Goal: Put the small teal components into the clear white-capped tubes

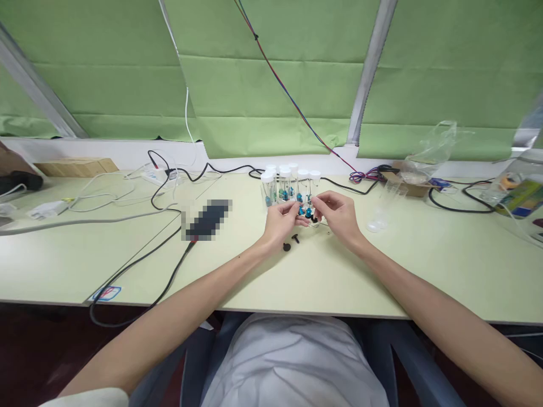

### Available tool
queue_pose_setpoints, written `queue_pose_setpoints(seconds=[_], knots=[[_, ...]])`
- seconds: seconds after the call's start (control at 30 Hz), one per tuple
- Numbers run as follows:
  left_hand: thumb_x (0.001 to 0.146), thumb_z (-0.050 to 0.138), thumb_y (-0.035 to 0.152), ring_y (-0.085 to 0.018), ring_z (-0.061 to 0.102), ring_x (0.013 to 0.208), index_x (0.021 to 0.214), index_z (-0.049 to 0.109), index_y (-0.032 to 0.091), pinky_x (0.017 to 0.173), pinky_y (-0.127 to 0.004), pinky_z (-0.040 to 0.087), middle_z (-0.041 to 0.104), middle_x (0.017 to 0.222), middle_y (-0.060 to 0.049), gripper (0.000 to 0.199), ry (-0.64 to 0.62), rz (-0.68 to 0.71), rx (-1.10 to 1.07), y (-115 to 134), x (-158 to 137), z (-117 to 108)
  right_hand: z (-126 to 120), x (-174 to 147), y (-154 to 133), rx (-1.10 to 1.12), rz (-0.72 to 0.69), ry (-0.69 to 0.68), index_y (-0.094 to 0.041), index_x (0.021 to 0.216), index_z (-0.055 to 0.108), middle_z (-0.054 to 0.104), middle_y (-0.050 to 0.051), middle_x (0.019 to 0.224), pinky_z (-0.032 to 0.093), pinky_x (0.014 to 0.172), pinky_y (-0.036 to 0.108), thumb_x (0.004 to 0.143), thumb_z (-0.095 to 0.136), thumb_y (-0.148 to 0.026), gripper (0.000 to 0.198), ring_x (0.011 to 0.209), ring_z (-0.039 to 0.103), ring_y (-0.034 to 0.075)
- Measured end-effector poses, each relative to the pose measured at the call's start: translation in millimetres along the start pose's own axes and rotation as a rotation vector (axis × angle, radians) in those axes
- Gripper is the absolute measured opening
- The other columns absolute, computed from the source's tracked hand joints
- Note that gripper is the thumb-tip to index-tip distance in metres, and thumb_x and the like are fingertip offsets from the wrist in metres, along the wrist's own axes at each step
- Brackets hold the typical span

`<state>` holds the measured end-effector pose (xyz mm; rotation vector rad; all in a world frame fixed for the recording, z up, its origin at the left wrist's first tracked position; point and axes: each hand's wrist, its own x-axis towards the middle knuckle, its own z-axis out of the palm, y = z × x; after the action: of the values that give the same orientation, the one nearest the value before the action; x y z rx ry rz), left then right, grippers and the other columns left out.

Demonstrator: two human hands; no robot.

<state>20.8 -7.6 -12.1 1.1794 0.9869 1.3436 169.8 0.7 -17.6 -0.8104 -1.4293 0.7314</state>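
Note:
My left hand [280, 223] is closed in a pinch over the middle of the table. Facing it, my right hand [339, 215] also pinches, its fingertips close to those of the left. What lies between the fingers is too small to name. Small blue parts [308, 213] show around the fingertips; I cannot tell whether they are held or on the table. Just behind the hands stand several clear tubes with white caps [292, 168], some with blue or green pieces inside. Two small black knob-like pieces [287, 247] lie in front of my left hand.
Empty clear tubes [394, 192] and clear white caps [373, 226] lie to the right. Behind them is a cardboard box [409, 187] with a plastic bag. A blurred-out dark device [210, 219] and black cables lie left. Green blinds [275, 102] hang behind the table [322, 282].

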Motion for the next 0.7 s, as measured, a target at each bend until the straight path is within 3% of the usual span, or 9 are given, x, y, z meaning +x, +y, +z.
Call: queue_pose_setpoints(seconds=[0.27,0.7], knots=[[0.090,0.066,0.027,-0.015,0.071,0.060,0.083,0.067,0.010,0.062,-0.028,0.059,0.069,0.076,-0.006,0.018,-0.022,0.108,0.046,-5.0,2.8,-2.4,-1.4,0.4,-0.6,-0.051,0.037,0.012,-0.016,0.075,0.070,0.059,-0.001,0.052,0.044,0.047,0.025,0.081,0.074,-0.042,0.027,0.045,0.053,0.011],[0.090,0.065,0.025,-0.015,0.071,0.062,0.094,0.067,0.009,0.061,-0.029,0.060,0.073,0.091,-0.010,0.017,-0.022,0.175,0.092,-7.6,5.2,-5.2,0.5,2.0,-1.4,0.180,0.174,-0.001,-0.016,0.087,0.070,0.062,-0.002,0.057,0.045,0.041,0.024,0.070,0.082,-0.042,0.034,0.044,0.057,0.011]])
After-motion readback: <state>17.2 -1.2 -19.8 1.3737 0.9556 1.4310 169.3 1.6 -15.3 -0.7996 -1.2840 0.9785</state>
